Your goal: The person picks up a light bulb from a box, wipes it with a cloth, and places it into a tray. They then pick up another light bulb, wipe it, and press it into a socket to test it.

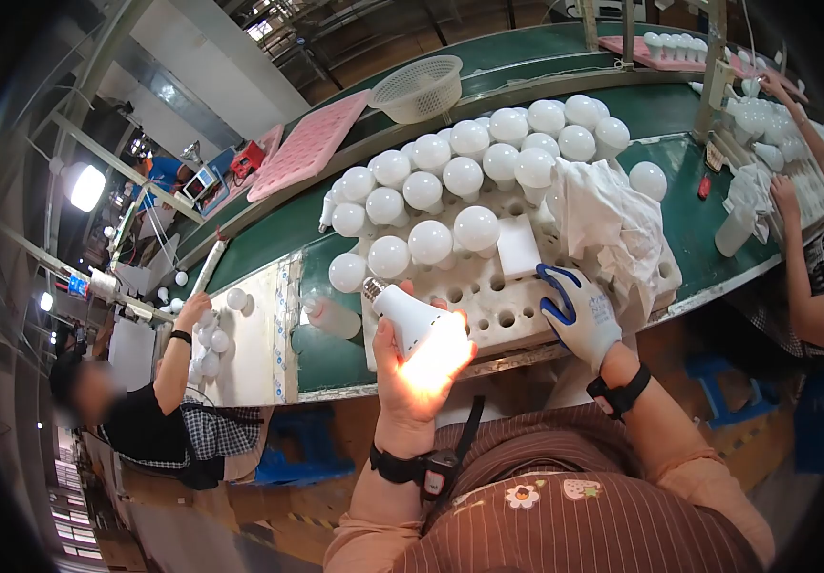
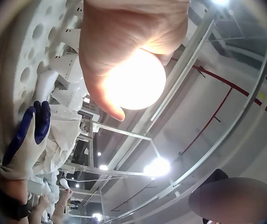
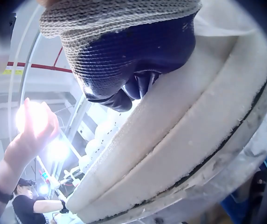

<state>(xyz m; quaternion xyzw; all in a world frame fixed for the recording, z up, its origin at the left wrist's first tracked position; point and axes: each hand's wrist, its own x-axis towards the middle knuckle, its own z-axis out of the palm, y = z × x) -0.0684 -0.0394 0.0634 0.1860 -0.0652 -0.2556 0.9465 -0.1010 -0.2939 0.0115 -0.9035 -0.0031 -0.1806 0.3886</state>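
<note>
My bare left hand grips a light bulb by its globe, fingers and thumb curled round it. The bulb is glowing, and its metal screw base points up and away to the left. In the left wrist view, the lit globe shines below the palm. My right hand, in a white glove with blue-coated fingers, is at the front of a white foam tray with round holes. Its fingers are bent, fingertips right at the lower edge of a white rectangular block. Rows of unlit bulbs stand in the tray.
A crumpled white cloth lies over the tray's right side. Left of the tray is a whitish bottle. Behind are a plastic basket and a pink tray. People work at left and right.
</note>
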